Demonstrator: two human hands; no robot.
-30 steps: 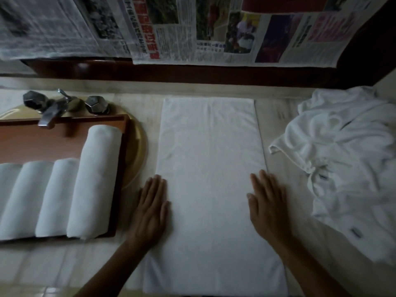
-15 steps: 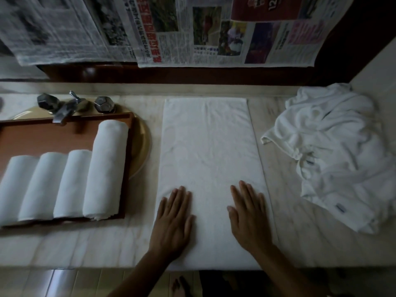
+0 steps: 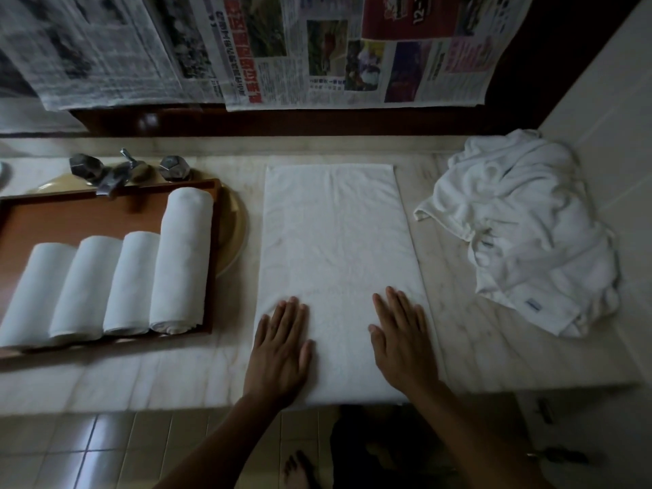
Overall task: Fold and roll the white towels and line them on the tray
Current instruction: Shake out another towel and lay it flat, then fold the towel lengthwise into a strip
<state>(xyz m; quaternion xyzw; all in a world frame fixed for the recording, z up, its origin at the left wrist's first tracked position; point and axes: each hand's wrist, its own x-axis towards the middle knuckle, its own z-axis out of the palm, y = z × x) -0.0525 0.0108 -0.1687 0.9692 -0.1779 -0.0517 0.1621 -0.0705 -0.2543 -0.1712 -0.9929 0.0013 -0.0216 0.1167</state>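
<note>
Foot: bare foot [image 3: 295, 469] on the tiled floor at the bottom edge, dim and partly cut off.
Left hand [image 3: 279, 351]: palm down and flat, fingers straight and close together, pressing on the near left part of the folded towel [image 3: 337, 241]; it grips nothing.
Right hand [image 3: 402, 342]: also flat and palm down, fingers straight and slightly spread, resting on the near right part of the same towel, its outer fingers close to the towel's right edge.
Folded towel: white, long rectangle lying flat on the counter [image 3: 494, 351], running from the near edge towards the back wall; the wrists hide part of its near end.
Counter: pale marble.
Tray [image 3: 70, 220]: brown wood, left of the folded towel and apart from it, cut off by the left frame edge.
Rolled towels [image 3: 84, 287]: four white rolls in the tray, side by side and touching, lengths running near to far; the rightmost roll [image 3: 183, 259] is longer and reaches near the far rim.
Loose pile [image 3: 522, 234]: crumpled white towels at the right back corner of the counter, well apart from the hands; how many cannot be told.
Basin [image 3: 234, 224]: yellowish rim shows past the tray's right side; the rest is hidden beneath the tray.
Tap [image 3: 113, 174]: metal, with two faceted knobs, at the tray's far rim.
Newspaper [image 3: 317, 54]: sheets hanging above the dark wood behind the counter, print too blurred to read.
</note>
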